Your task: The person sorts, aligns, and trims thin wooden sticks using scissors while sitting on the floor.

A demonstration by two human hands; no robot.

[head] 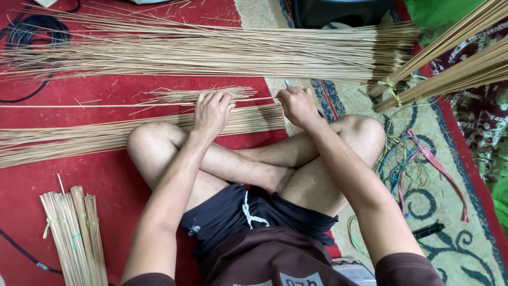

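Left hand (pixel 212 112) presses spread fingers on a thin stick (pixel 106 105) above the knees, right hand (pixel 297 105) pinching a small blade (pixel 287 83) at its end, stick piles (pixel 211 50) lying beyond on the red carpet (pixel 116 180).

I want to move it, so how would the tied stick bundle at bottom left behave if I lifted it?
The bundle is bound with green ties, so it would likely lift as one stiff piece. The thin sticks suggest it is light. Loose ends may slip out.
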